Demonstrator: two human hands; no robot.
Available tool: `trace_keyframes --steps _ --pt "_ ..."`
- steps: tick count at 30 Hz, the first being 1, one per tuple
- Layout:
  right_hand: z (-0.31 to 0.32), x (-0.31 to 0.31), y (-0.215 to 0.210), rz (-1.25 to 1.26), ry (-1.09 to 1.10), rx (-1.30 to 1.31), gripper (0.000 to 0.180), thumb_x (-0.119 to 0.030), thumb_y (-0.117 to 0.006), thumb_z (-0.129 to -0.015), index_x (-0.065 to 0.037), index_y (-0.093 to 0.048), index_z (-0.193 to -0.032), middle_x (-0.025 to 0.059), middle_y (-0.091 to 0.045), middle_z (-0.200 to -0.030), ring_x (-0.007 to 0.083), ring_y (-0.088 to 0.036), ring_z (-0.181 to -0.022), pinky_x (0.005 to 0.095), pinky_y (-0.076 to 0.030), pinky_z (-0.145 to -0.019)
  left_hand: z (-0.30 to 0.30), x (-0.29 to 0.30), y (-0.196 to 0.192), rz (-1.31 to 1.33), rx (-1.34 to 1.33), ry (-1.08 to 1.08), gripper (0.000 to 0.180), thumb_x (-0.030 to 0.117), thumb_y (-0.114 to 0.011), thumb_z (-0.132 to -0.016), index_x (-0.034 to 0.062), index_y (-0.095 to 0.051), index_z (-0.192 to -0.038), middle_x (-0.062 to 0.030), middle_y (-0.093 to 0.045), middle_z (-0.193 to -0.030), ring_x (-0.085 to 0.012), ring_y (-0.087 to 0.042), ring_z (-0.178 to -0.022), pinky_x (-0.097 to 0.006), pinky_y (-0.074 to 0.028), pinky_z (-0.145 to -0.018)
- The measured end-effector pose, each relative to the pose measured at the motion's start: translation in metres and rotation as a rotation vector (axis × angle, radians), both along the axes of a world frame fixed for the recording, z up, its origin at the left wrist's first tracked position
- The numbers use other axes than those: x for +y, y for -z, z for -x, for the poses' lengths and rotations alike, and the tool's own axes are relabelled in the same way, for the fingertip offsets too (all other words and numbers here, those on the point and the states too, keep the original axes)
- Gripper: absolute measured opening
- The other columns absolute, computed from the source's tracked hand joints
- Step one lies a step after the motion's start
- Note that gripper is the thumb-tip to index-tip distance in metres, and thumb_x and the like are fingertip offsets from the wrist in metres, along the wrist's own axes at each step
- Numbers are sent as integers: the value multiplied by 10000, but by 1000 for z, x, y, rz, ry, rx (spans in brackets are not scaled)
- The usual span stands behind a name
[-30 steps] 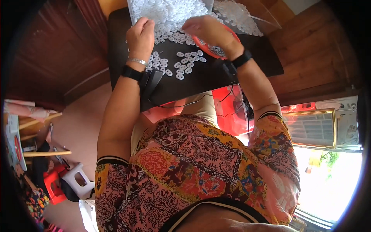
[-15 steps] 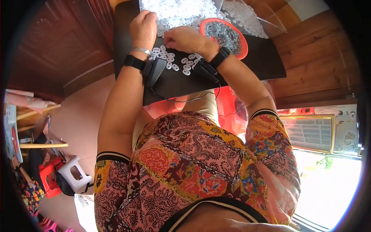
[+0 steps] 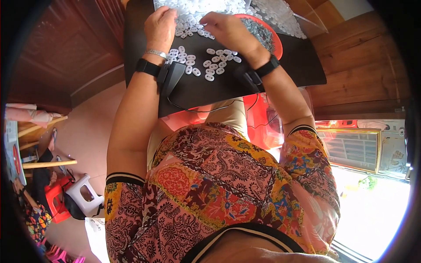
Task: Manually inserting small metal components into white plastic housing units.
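Note:
My left hand (image 3: 160, 30) is at the far left of the black table with its fingers curled, beside a pile of small white oval pieces (image 3: 189, 27) with two holes each. Anything in its grip is hidden. To the right, my right hand (image 3: 231, 33) reaches over the far side, thumb and fingertips pinched at the pile's right edge. A bit of white shows at those fingertips, too small to make out. Nearer me lie two loose groups of the same pieces, a left group (image 3: 190, 57) and a right group (image 3: 207, 64).
A red bowl (image 3: 277, 47) of small grey metal parts stands by my right forearm. Behind are more white pieces (image 3: 206, 6) in a clear container, and others heaped (image 3: 280, 17) at the far right. Black devices with a cable hang from both wrists over the black table (image 3: 291, 72).
My right hand has moved right and slightly away from me, uncovering more of the right group and covering part of the red bowl. My left hand has shifted slightly left and away.

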State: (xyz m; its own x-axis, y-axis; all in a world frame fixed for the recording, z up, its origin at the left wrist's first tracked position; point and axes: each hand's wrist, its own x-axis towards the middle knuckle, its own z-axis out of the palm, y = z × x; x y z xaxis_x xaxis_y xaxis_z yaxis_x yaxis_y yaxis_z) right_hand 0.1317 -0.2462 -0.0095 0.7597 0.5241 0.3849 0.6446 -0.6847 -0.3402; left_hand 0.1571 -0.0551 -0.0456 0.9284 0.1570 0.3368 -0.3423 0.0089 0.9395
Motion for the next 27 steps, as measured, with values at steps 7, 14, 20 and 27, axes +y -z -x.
trace_keyframes --steps 7,14,20,27 --pt "-6 -82 -25 -168 188 120 214 -174 -626 -836 -22 -651 -984 34 -646 -769 84 -558 -662 235 -450 -599 1 -3 0 -107 79 98 237 225 -553 -782 -2 -590 -723 -40 -555 -572 -122 -513 -527 -269 -412 -531" --pt "3 -90 -32 -291 333 177 181 -175 -643 -832 -24 -654 -931 3 -626 -753 63 -545 -672 216 -443 -592 29 -34 -5 -522 -223 333 240 283 -583 -777 73 -632 -882 -113 -619 -895 -264 -601 -827 -334 -469 -724" --pt "-15 -75 -43 -519 288 53 163 -130 -639 -800 18 -631 -868 81 -637 -741 135 -576 -694 277 -453 -624 30 -55 24 -1118 -476 30 375 280 -546 -766 40 -578 -1052 -142 -518 -1142 -315 -460 -1105 -447 -342 -928" --pt "-3 -49 -38 -546 214 -32 121 -79 -665 -776 23 -645 -837 83 -639 -723 128 -578 -667 275 -456 -611 17 -42 21 -1018 -747 230 105 83 -534 -760 15 -613 -774 -129 -595 -796 -328 -570 -772 -393 -468 -710"
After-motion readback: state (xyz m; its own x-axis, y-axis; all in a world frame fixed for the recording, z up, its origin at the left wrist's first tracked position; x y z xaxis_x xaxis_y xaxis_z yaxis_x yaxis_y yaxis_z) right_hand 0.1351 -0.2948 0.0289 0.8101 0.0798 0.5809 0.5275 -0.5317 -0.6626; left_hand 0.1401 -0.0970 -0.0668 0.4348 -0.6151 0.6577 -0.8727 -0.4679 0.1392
